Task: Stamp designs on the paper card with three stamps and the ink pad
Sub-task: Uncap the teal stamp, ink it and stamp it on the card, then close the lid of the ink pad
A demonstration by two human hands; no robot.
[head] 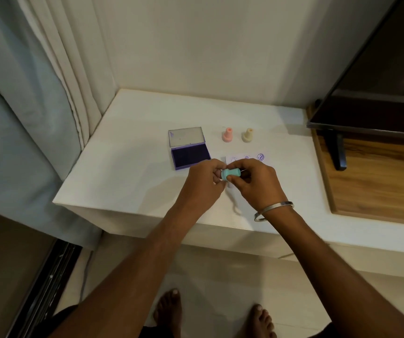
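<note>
Holding teal stamp (230, 173) sideways between both hands, left hand (204, 182) and right hand (252, 182) each pinching it, probably capping or checking face; ink pad (190, 156) open alongside

White ledge (128, 152) between grey curtain (13, 118) and dark television (379, 81).

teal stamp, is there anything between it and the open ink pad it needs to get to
Nothing visible blocks the way. The teal stamp is held sideways by both hands, left and right, just right of the open ink pad. The pink stamp and yellow stamp stand farther back.
</note>
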